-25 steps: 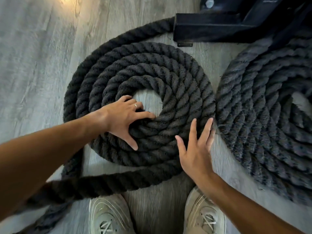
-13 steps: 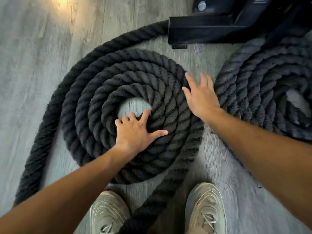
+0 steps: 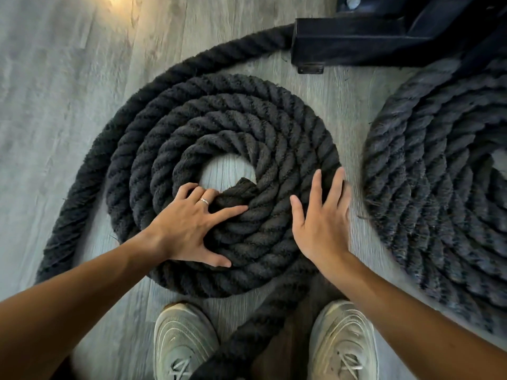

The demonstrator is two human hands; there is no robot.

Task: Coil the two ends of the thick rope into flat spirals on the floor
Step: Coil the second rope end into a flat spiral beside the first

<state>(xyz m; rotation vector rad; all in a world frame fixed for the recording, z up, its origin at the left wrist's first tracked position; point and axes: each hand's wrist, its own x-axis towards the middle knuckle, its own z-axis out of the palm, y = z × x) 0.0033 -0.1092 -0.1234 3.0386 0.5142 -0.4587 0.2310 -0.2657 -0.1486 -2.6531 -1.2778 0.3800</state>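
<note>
The thick rope point(image 3: 219, 138) lies on the grey wooden floor point(image 3: 55, 78) as a flat spiral in the middle of the view, with a small bare hole at its centre. The left hand point(image 3: 192, 229) rests flat on the near inner turns of this spiral; its fingers point(image 3: 230, 211) are spread, and the tips of some of them curl over the innermost turn, next to the blunt rope end point(image 3: 241, 187) (a ring is on one finger). The right hand point(image 3: 321, 223) lies open on the right edge of the same spiral, fingers straight and slightly apart, pointing away from the person. It holds nothing.

A second spiral point(image 3: 439, 201) lies to the right, near the first, and the frame edge cuts it off; it looks blurred. One strand runs between the two shoes point(image 3: 183, 344) and leaves the picture at the bottom. Another strand goes behind the black metal base point(image 3: 356, 42) at the top, so where it goes on I cannot tell.
</note>
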